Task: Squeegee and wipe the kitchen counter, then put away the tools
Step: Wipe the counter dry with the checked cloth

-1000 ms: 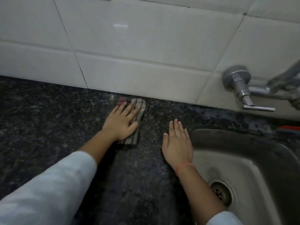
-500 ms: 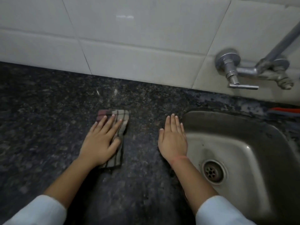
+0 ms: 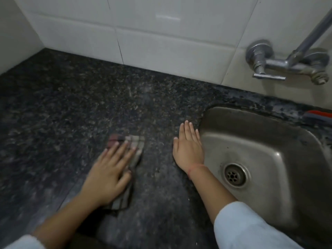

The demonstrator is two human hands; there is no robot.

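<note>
- Since the earlier frames, the left hand (image 3: 109,175) has drawn the checked cloth (image 3: 137,143) back towards the person, away from the tiled wall (image 3: 161,42). The right hand (image 3: 188,148) stays where it was, beside the sink.
- The left hand's fingers lie straight and spread, pressing the folded cloth flat on the dark granite counter (image 3: 71,105); nothing is grasped. With only palm pressure, the cloth could bunch or slip out from under the hand, leaving a streak unwiped.
- The hand is motion-blurred, so the stroke looks fast. A fast stroke may skip the counter's left corner, which is well apart from the cloth.
- The right hand rests flat with its fingers together and relaxed, just beside the steel sink (image 3: 251,126). If it slides on a wet surface, it could drop over the rim.
- At the far right, an orange-and-grey tool (image 3: 318,115), possibly the squeegee, lies behind the sink, well apart from both hands. It has not been put away, and it could be forgotten there.
</note>
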